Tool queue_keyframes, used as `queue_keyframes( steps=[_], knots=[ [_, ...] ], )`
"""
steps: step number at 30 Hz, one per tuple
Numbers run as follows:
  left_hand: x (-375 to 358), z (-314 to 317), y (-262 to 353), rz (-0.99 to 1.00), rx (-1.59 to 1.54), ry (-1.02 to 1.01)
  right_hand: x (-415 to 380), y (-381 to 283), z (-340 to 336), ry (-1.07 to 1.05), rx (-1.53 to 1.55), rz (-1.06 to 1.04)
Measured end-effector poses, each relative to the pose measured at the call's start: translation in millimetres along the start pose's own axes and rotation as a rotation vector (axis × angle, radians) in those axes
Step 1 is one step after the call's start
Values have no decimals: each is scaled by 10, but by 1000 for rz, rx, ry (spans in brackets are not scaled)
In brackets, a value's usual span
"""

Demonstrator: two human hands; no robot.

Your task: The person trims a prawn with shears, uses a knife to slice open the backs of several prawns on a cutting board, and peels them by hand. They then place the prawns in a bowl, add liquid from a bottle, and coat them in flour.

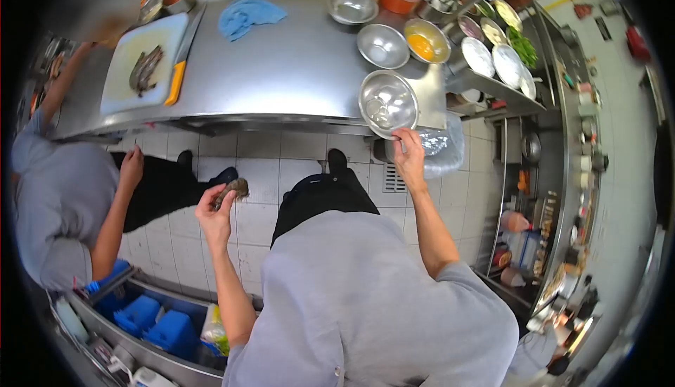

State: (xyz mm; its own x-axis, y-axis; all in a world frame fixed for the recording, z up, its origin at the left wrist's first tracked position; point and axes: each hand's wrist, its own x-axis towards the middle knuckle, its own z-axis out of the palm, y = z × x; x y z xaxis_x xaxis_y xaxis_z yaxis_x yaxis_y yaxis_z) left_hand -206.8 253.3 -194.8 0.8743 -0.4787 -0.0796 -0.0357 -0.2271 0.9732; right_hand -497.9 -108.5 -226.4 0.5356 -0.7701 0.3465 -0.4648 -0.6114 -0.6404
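Note:
My left hand (216,211) pinches a small greyish-brown shrimp (236,189), held over the floor away from the counter. With thumb and fingers, my right hand (410,153) grips the near rim of a shiny metal bowl (388,103), which is at the counter's front edge and looks empty. Behind that bowl stand another metal bowl (383,46) and one with orange-yellow liquid (427,41). More shrimp (146,70) lie on a white cutting board (116,91) at the left, beside a knife with a yellow handle (176,82).
A co-worker (63,190) stands close on my left. On the steel counter (295,70) lies a blue cloth (248,17). Containers and ingredient bowls crowd the back right. Below the right corner hangs a clear plastic bag (446,149). Shelving (524,211) stands at the right, blue bins (172,332) behind left.

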Motion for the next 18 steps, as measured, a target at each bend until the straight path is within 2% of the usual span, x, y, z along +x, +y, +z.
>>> queue_keyframes(
  steps=[3, 4, 6, 7, 8, 11, 15, 16, 18],
  knots=[
    [60, -95, -97, 28, 6, -40, -153, 195, -268, 171, 26, 67],
    [55, -109, -99, 28, 11, -42, -189, 212, -373, 189, 74, 234],
    [3, -158, -65, 23, -1, -30, -267, 771, -387, 380, 146, 260],
    [5, -153, -37, 19, -17, -34, -257, 959, -485, 397, 78, 372],
    [8, -151, -33, 24, -6, -27, -250, 1231, -581, 384, 321, 486],
    [-23, -197, 44, -2, 2, -24, -56, 1334, -706, 661, 702, 654],
    [-51, -238, 105, 28, 25, -16, 4, 2423, -856, 793, 1113, 786],
    [-66, -247, 78, 25, 5, -9, -1, 2601, -855, 792, 1182, 757],
    [-99, -287, 146, 3, 7, 11, 124, 2303, -749, 838, 1278, 719]
  ],
)
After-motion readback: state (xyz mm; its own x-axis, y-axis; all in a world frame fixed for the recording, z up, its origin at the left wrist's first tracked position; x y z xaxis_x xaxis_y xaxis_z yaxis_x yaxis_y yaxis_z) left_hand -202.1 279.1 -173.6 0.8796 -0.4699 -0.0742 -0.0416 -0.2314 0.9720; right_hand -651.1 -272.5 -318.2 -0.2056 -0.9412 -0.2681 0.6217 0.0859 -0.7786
